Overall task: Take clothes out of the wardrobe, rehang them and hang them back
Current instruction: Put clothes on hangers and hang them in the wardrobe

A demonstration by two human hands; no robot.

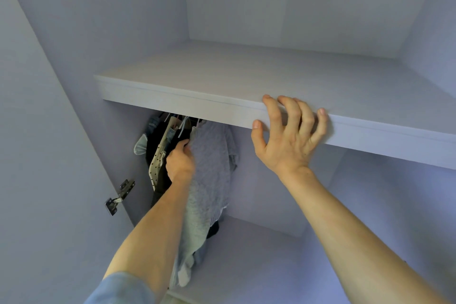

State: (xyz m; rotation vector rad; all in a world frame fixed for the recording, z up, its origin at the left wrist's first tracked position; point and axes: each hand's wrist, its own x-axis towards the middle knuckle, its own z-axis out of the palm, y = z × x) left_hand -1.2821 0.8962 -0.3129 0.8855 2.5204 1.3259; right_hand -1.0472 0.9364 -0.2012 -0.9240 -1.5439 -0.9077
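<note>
Several garments hang close together under the wardrobe shelf (172,76): dark ones, a cream dotted one (156,163) and a long grey knit garment (209,168) at the right of the row. My left hand (180,159) reaches in between the dark clothes and the grey knit, fingers curled around the top edge of the knit near its hanger. My right hand (290,136) holds the shelf's front edge, fingertips on top and thumb against the front face. The rail and most hanger hooks are hidden behind the shelf edge.
The open wardrobe door (37,155) stands at the left with a metal hinge (119,196) on it. A bare side wall and a lower shelf (259,254) lie to the right of the hanging clothes. The upper compartment holds nothing visible.
</note>
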